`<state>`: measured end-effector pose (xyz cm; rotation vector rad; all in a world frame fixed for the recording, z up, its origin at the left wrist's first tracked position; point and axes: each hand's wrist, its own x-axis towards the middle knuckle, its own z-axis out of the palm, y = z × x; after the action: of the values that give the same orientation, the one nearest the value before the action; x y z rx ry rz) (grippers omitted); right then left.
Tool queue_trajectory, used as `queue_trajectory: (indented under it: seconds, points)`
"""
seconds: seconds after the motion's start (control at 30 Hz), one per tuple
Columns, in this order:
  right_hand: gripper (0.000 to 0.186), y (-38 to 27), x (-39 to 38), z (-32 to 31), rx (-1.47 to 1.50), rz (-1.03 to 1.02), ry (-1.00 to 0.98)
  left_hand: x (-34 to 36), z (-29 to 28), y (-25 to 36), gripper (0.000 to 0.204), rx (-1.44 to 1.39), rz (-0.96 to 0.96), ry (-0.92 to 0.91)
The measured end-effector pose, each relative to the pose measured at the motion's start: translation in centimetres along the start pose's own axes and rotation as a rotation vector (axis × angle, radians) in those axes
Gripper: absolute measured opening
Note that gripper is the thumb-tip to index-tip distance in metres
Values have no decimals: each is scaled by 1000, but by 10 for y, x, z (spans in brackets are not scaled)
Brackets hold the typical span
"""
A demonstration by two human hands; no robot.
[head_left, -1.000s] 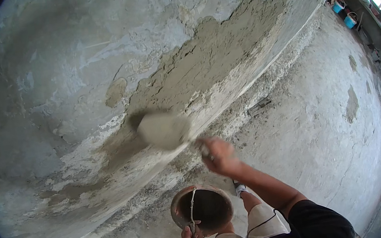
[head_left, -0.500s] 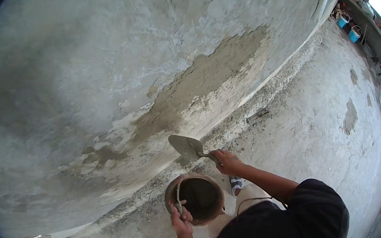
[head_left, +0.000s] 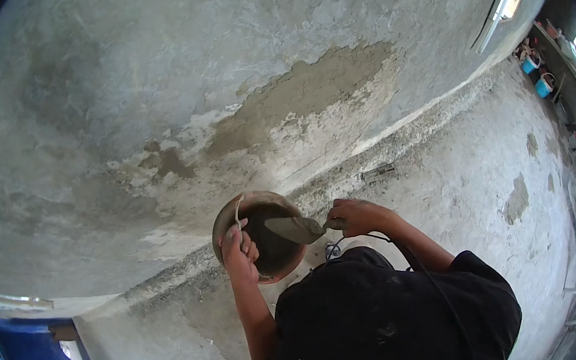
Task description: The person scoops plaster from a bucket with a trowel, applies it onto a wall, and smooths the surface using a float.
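My left hand grips the rim of a mortar bucket, tilting its mouth up so the trowel, clenched in my right hand, can dip its blade inside. Above, a fresh mortar patch marks the grey wall; blue buckets stand well apart, nothing between.
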<state>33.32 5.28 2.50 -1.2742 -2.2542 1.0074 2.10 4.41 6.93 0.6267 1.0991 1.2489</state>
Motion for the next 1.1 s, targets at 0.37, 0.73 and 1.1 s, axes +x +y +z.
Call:
queue_trajectory:
  seconds: [0.37, 0.73, 1.1]
  points:
    - [12, -33, 83, 70, -865, -123, 38, -1, 46, 33, 39, 147, 8, -172]
    - [19, -48, 87, 27, -480, 160, -259, 23, 77, 19, 37, 108, -91, -361]
    - [34, -1, 70, -2, 333, 330, -495, 53, 22, 38, 51, 40, -159, -372]
